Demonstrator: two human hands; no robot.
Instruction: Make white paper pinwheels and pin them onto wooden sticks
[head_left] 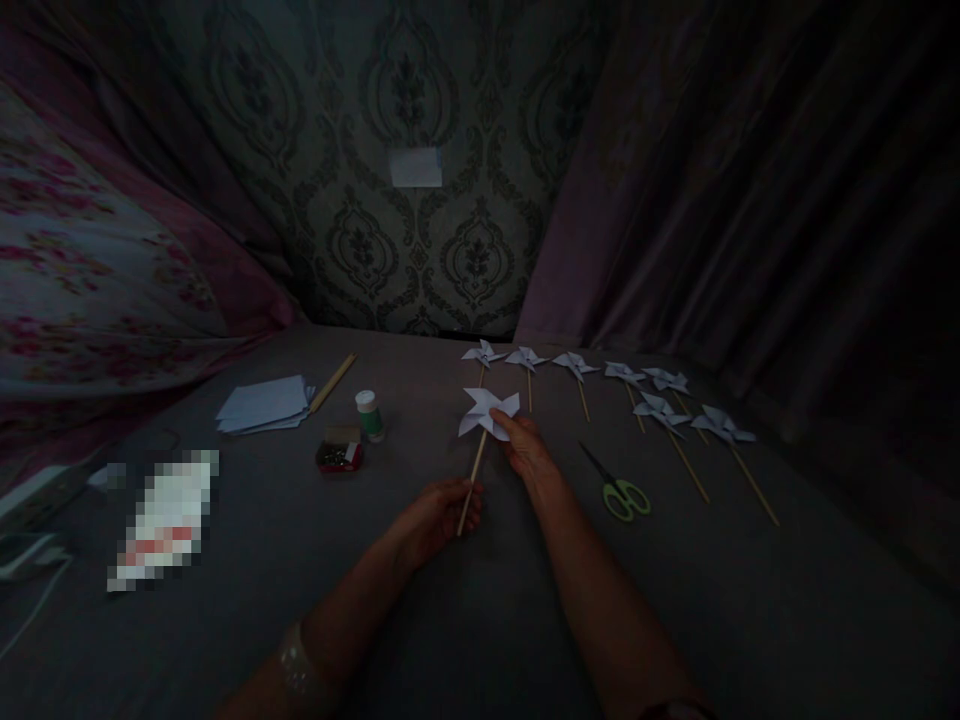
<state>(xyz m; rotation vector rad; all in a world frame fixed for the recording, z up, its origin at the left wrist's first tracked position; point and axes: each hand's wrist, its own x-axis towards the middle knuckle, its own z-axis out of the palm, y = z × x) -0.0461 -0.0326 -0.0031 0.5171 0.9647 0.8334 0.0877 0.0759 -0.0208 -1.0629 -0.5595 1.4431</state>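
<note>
A white paper pinwheel (480,412) on a thin wooden stick is held up over the grey surface between my two hands. My left hand (444,515) is closed round the lower part of the stick. At the pinwheel's middle, my right hand (521,440) pinches the paper, its thumb lying on the centre and its other fingers behind. Whether a pin sits under the thumb is hidden. To the right of my right hand lies a pair of scissors (621,497) with green handles. Several finished-looking pinwheels (576,366) on sticks lie behind and to the right.
Left of my hands stand a small open red box (339,455) of metal pins and a green-labelled bottle (369,415) with a white cap. Farther left are stacked white paper (264,403) and yellow sticks (334,382). A blurred packet (169,520) and a white cable lie at the left edge.
</note>
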